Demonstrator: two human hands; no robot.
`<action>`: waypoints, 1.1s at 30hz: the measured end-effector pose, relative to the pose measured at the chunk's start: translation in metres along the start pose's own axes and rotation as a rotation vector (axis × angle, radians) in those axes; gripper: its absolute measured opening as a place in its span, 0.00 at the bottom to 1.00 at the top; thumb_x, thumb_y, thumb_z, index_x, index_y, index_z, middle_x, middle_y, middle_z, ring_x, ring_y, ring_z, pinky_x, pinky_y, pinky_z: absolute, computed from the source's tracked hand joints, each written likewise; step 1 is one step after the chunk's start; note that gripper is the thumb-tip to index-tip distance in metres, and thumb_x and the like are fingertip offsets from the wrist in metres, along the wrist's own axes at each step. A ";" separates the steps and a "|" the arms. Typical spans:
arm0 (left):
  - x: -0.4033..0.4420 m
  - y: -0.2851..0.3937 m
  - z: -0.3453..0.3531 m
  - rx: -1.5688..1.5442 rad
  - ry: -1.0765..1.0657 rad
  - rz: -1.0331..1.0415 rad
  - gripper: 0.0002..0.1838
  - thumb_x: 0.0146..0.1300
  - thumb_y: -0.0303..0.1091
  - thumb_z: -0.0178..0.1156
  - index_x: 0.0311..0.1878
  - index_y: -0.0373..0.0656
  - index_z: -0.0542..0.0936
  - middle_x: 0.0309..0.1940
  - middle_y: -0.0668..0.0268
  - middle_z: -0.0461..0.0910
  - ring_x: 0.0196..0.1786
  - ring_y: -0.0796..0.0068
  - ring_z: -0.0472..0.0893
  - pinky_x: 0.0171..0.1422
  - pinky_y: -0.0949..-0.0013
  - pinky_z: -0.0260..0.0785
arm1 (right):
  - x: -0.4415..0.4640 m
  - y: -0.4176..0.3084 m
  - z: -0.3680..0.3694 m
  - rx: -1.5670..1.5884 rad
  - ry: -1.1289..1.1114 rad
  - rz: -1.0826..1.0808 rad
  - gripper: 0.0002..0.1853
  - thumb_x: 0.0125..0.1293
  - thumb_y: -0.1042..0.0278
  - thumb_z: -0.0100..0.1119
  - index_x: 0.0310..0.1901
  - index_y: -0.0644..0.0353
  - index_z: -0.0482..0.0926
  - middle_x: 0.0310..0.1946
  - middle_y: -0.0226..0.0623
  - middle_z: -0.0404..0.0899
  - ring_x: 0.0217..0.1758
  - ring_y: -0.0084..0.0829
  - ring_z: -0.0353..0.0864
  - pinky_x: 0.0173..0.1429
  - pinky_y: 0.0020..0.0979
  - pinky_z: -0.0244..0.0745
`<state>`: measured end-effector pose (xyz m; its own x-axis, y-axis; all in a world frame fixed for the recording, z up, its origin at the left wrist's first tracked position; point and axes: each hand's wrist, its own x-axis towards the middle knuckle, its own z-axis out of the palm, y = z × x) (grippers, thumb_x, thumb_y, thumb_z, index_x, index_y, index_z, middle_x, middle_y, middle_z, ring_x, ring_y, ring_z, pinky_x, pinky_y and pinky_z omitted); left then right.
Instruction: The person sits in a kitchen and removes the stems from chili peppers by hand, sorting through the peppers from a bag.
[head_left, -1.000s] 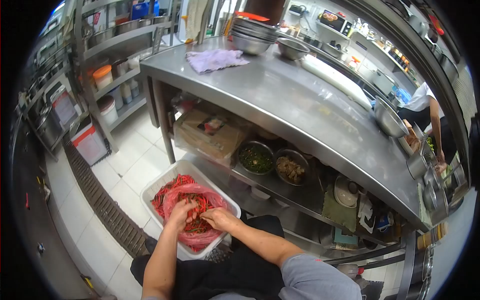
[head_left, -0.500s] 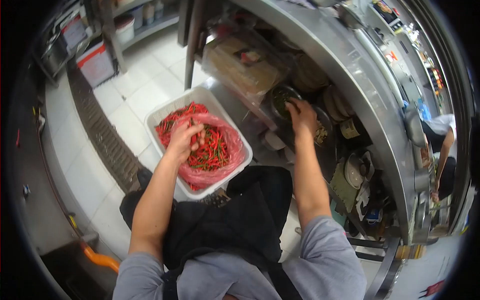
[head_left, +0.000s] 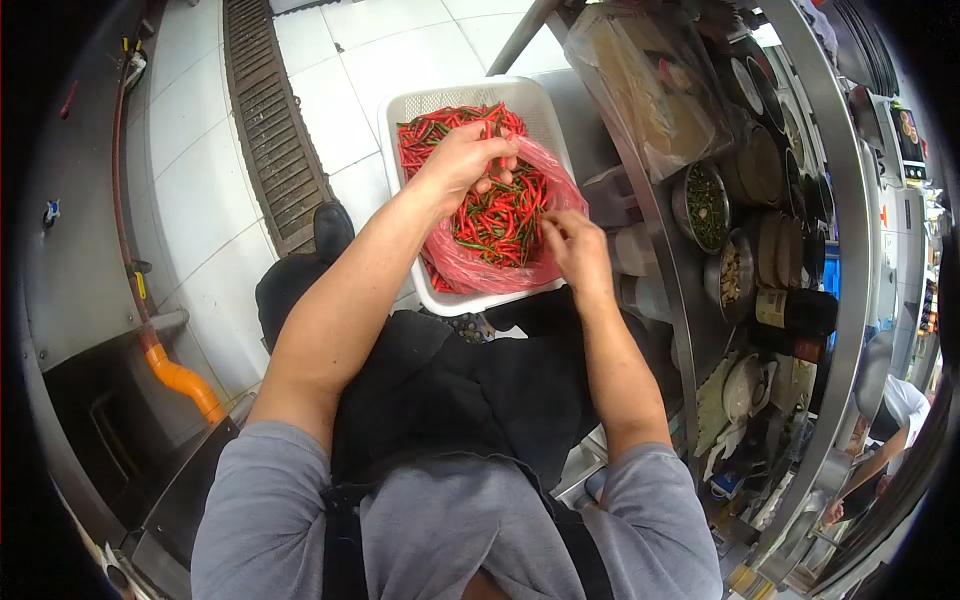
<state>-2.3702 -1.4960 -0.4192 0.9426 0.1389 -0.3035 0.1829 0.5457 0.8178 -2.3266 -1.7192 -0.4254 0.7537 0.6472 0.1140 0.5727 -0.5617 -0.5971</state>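
Red chili peppers (head_left: 505,222), some with green stems, fill a pink plastic bag (head_left: 540,168) spread open inside a white plastic basket (head_left: 398,103). More chilies lie in the basket outside the bag. Over the bag's far side, my left hand (head_left: 466,165) is closed with curled fingers around a few chili peppers. At the bag's right edge, my right hand (head_left: 580,250) reaches down to the pile, thumb and fingertips pinched together against the chilies. What sits between those fingertips is too small to make out.
To the right, a metal shelf holds a bowl of green stems (head_left: 703,205), a bowl of pale chopped pieces (head_left: 730,275) and a plastic-wrapped pack (head_left: 650,85). A floor drain grate (head_left: 268,125) runs on the left. Another person's arm (head_left: 870,468) shows at far right.
My right hand has come from the bowl of green stems on the shelf back to the chilies. My left hand stays over the bag. The view has shifted, so the basket sits higher and further right.
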 end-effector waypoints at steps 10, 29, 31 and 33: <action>0.006 -0.012 0.006 0.083 0.009 0.018 0.03 0.62 0.31 0.59 0.36 0.45 0.76 0.26 0.71 0.77 0.25 0.82 0.78 0.19 0.79 0.58 | 0.022 0.037 0.019 0.147 0.032 0.467 0.13 0.61 0.60 0.63 0.36 0.63 0.82 0.28 0.53 0.81 0.36 0.51 0.83 0.42 0.45 0.76; 0.010 -0.019 0.002 0.248 0.033 0.018 0.04 0.64 0.36 0.59 0.37 0.48 0.76 0.25 0.75 0.76 0.25 0.86 0.75 0.20 0.81 0.56 | 0.006 0.015 0.008 0.795 -0.155 0.513 0.07 0.63 0.70 0.61 0.36 0.66 0.80 0.24 0.31 0.80 0.19 0.20 0.76 0.23 0.22 0.67; 0.008 -0.020 0.002 0.309 -0.038 -0.030 0.05 0.64 0.36 0.60 0.37 0.47 0.77 0.25 0.75 0.76 0.25 0.86 0.76 0.20 0.81 0.56 | 0.002 0.009 0.000 0.842 -0.142 0.523 0.07 0.63 0.70 0.62 0.37 0.65 0.80 0.25 0.31 0.81 0.20 0.20 0.76 0.23 0.21 0.66; 0.005 -0.023 0.006 0.275 -0.049 -0.052 0.06 0.63 0.36 0.61 0.37 0.46 0.77 0.24 0.75 0.75 0.25 0.86 0.75 0.20 0.81 0.56 | 0.000 0.006 -0.003 0.837 -0.140 0.526 0.08 0.63 0.70 0.63 0.37 0.66 0.81 0.25 0.30 0.81 0.20 0.19 0.75 0.25 0.22 0.66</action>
<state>-2.3681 -1.5132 -0.4363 0.9412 0.0733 -0.3299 0.2937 0.3054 0.9058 -2.3222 -1.7237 -0.4264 0.7706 0.5055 -0.3882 -0.2753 -0.2853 -0.9180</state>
